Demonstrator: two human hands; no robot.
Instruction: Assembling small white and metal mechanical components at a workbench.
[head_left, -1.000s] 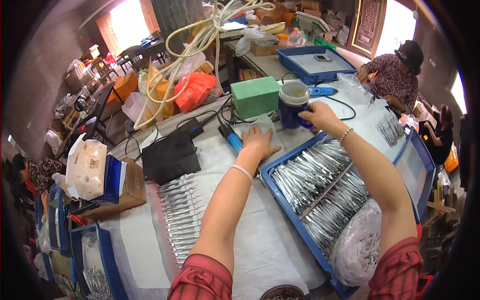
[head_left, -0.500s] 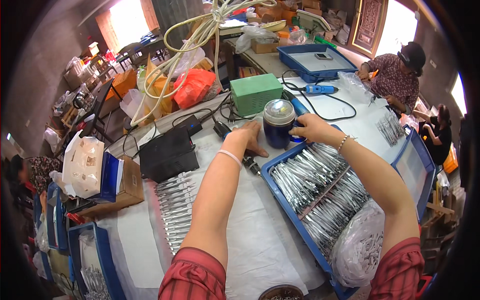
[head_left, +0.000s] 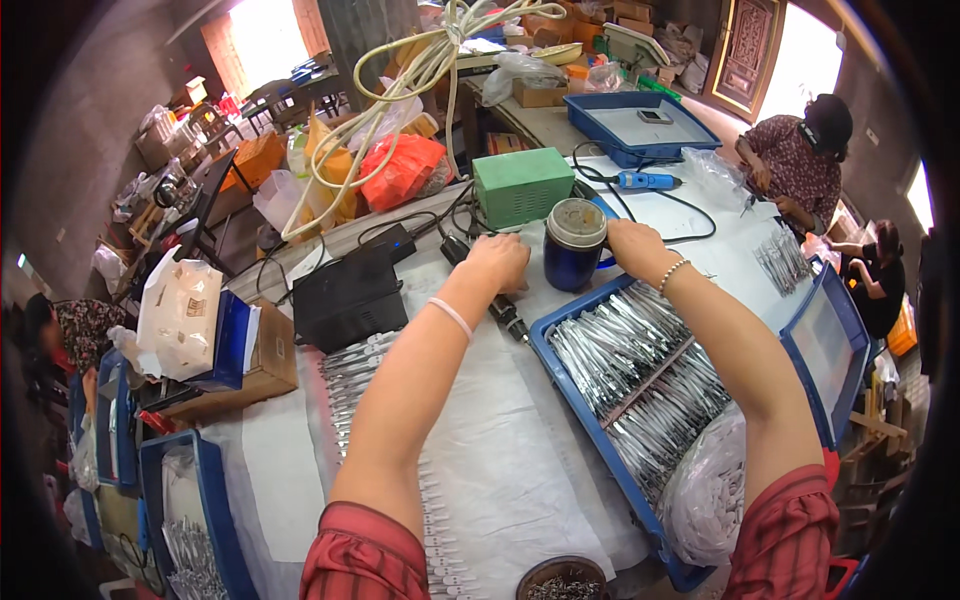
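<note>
A dark blue mug [head_left: 573, 262] with a pale-rimmed lid stands upright beyond the blue tray [head_left: 572, 392]. At its right side, the closed fingers of my right hand [head_left: 637, 250] are on the blue handle, part of which shows below them. My left hand [head_left: 500, 262] is to the left of the mug and apart from it, fingers curled, fingertips hidden. Beneath that wrist lies a black electric screwdriver [head_left: 509, 318]; whether the hand grips it is hidden. Packed in the tray are many slim silvery metal pieces [head_left: 625, 340], with a clear bag of small pale parts [head_left: 706, 500].
Left of my left arm are a black box [head_left: 350, 300] and a row of metal pieces [head_left: 355, 375]. A green box [head_left: 523, 188] stands behind the mug, a blue screwdriver [head_left: 645, 180] to its right. A round bowl [head_left: 535, 590] is at the near edge. Two co-workers sit at right.
My left hand has curled its spread fingers and drawn away from the mug. The mug has shifted slightly right, with my right hand still at its handle. The whole view has moved a little.
</note>
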